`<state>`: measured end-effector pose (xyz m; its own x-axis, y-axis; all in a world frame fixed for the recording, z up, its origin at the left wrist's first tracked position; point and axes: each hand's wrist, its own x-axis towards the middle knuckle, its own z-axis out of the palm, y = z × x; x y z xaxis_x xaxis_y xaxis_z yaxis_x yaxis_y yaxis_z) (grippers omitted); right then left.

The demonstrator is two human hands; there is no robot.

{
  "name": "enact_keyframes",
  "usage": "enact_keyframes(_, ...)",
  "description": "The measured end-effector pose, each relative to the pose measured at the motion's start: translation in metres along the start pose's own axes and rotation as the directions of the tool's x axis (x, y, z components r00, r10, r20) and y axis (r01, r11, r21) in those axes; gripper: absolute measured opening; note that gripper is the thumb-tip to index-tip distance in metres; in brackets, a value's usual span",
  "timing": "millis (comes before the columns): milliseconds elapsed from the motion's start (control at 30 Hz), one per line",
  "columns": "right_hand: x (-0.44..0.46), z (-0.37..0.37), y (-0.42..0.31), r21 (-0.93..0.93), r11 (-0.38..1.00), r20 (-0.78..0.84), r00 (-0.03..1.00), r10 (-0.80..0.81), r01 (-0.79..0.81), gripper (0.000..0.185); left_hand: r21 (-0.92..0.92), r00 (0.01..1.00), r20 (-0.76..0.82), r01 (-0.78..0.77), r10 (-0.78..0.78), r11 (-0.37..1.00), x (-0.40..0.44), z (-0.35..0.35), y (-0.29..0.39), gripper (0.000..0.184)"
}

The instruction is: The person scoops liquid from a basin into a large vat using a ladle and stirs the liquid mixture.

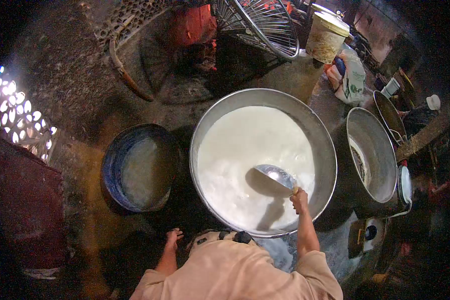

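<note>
From where I stand, the person in the beige shirt (235, 272) has the right hand (299, 201) closed around the handle of a shiny silver metal ladle (280, 177) with a rounded bowl. The ladle is tilted over the white liquid (245, 145) in a wide, round, silver-grey metal vat (326, 155), toward the near right part of it, and a dark shadow falls on the surface beside it. I can't tell whether its lower edge touches the liquid.

The left hand (174, 238) holds nothing, its fingers loosely spread, out beside the body and just short of the vat's near left side. On that side sits a round, dark blue basin (114, 170) with something pale inside. To the right of the vat stands a deep grey metal tub (381, 162). Beyond, I see a lidded, stained white plastic bucket (326, 39) and a white plastic bag with green print (355, 75).
</note>
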<state>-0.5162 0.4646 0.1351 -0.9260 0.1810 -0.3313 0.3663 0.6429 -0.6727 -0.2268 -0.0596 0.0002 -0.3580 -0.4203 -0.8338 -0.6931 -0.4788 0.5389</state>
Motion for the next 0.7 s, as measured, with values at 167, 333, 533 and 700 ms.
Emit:
enact_keyframes(167,-0.011,0.052,0.011,0.013,0.998,0.044,0.998,0.055,-0.055,0.027,0.052,1.0,0.021,-0.008,0.007,0.999,-0.001,-0.004,0.014,0.042)
enact_keyframes(333,-0.035,0.094,0.003,-0.07,0.995,0.126,0.988,0.085,-0.076,0.028,-0.053,0.992,0.105,-0.063,0.068,0.997,0.026,-0.012,0.017,0.044)
enact_keyframes(533,-0.085,0.114,-0.052,-0.05,0.994,0.222,0.969,0.106,-0.097,0.031,0.054,0.992,0.129,-0.006,-0.001,0.999,0.034,-0.014,0.048,0.045)
enact_keyframes(700,-0.118,0.095,-0.112,-0.033,0.991,0.249,0.96,0.13,-0.126,0.036,-0.061,0.982,0.188,-0.014,0.025,0.998,0.061,-0.021,0.044,0.042)
